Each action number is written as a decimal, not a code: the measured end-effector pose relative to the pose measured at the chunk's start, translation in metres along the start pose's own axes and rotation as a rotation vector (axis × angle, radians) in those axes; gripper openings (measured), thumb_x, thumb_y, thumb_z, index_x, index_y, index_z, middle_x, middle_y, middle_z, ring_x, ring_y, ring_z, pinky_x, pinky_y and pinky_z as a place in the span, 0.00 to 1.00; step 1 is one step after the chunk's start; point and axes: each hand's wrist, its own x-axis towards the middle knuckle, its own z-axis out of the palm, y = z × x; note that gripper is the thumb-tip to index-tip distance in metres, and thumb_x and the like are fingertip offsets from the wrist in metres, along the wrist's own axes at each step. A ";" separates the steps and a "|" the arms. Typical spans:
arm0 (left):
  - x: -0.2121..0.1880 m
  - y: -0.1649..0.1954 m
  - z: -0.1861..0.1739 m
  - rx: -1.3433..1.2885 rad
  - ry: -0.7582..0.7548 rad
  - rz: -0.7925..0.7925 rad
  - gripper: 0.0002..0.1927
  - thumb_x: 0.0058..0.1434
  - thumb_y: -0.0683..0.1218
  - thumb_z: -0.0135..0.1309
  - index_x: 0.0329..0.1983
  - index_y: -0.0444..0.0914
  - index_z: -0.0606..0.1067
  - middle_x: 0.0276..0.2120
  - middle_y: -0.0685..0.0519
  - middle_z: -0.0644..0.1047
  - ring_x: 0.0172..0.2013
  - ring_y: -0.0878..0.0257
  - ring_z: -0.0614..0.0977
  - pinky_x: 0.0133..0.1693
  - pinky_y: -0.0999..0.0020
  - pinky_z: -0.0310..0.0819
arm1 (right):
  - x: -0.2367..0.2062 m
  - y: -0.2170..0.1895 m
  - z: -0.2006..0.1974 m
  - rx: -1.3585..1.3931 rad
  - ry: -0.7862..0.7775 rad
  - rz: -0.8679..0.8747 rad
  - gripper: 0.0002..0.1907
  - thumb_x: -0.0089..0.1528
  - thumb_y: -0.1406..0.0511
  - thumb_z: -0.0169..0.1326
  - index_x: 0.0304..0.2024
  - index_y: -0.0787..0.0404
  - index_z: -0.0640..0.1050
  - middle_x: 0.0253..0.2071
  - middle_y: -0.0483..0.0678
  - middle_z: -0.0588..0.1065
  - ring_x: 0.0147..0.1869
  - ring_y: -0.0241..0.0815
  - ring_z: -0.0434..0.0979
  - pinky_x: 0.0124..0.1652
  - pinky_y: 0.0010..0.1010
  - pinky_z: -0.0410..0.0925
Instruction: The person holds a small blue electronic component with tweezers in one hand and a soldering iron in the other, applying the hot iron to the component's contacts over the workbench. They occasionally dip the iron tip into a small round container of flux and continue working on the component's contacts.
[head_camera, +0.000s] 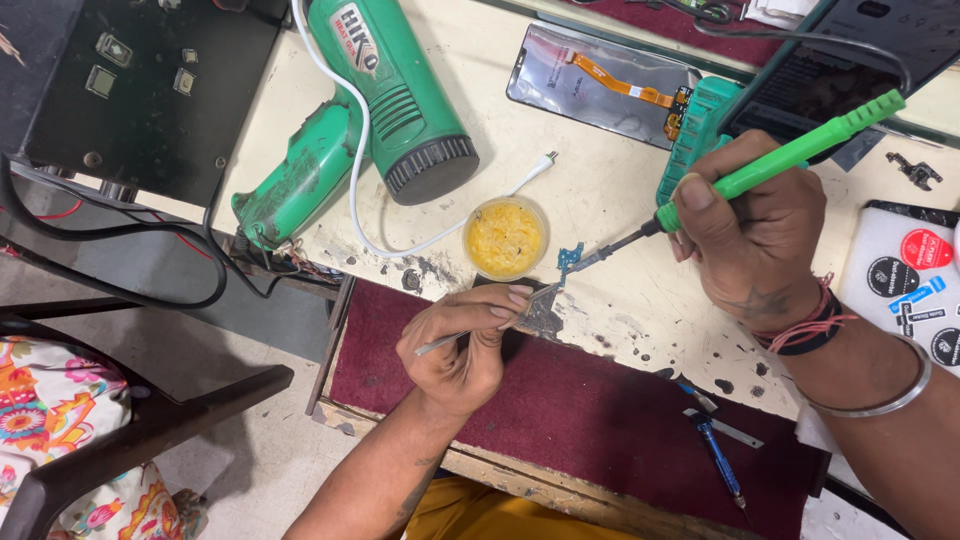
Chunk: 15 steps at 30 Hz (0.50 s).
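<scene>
- Left hand (462, 345) pinches tweezers (490, 326), pinning the small blue circuit board (571, 258) to the bench (610, 190) edge; it should stay braced.
- Right hand (757, 232) grips the green soldering iron (770, 165), tip on the board; a light touch seems best.
- Yellow flux tub (505, 238) sits just beside.

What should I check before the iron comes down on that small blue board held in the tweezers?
1. Grip on the board: the left hand pinches tweezers whose tips reach the small blue board. Ok.
2. Iron in hand: the right hand holds the green soldering iron like a pen. Ok.
3. Tip placement: the tip sits at the board's edge; actual contact cannot tell.
4. Flux within reach: the open yellow tin lies just left of the board. Ok.
5. Cords: the white cable runs near the tin, apart from the tip. Ok.
6. Tip heat: cannot tell.
</scene>
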 end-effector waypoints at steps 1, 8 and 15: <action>0.000 0.000 0.000 -0.002 0.003 -0.001 0.06 0.72 0.40 0.54 0.40 0.33 0.71 0.36 0.42 0.83 0.43 0.54 0.88 0.47 0.61 0.89 | 0.000 0.000 0.000 0.011 0.002 0.002 0.13 0.77 0.62 0.52 0.40 0.63 0.71 0.23 0.45 0.72 0.20 0.27 0.70 0.21 0.18 0.66; 0.000 0.000 0.000 -0.001 0.005 -0.003 0.06 0.72 0.40 0.54 0.40 0.33 0.71 0.35 0.42 0.82 0.43 0.54 0.88 0.47 0.61 0.89 | -0.002 0.001 0.000 0.009 -0.003 0.010 0.14 0.77 0.63 0.52 0.38 0.64 0.71 0.23 0.45 0.71 0.21 0.28 0.70 0.22 0.18 0.66; 0.001 0.001 0.000 0.010 0.000 -0.004 0.05 0.72 0.39 0.54 0.40 0.33 0.71 0.36 0.42 0.82 0.43 0.54 0.88 0.47 0.61 0.88 | -0.002 0.001 0.000 0.010 0.000 0.010 0.14 0.77 0.63 0.52 0.38 0.64 0.71 0.23 0.45 0.71 0.21 0.28 0.70 0.22 0.18 0.66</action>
